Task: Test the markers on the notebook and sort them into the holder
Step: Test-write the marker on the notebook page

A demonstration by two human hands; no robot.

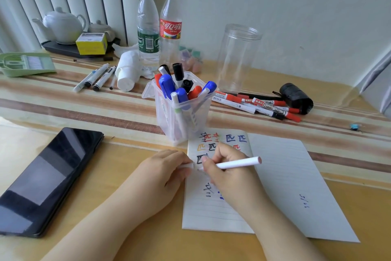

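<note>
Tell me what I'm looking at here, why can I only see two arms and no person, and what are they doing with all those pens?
The camera sits on a person's head and looks down, so you see only their own arms, as if through their eyes. There is just this one picture.

The right hand holds a white marker with its tip down on the notebook, which lies open on the table. The left hand pinches what looks like the marker's cap. The page already has little test scribbles in red, blue, orange and black.

Just behind the notebook stands a clear holder with markers stuck in it. To its right lies a pile of red-capped markers, and to its left a few more pens. A phone lies on the left, and two bottles and a teapot stand at the back.
</note>
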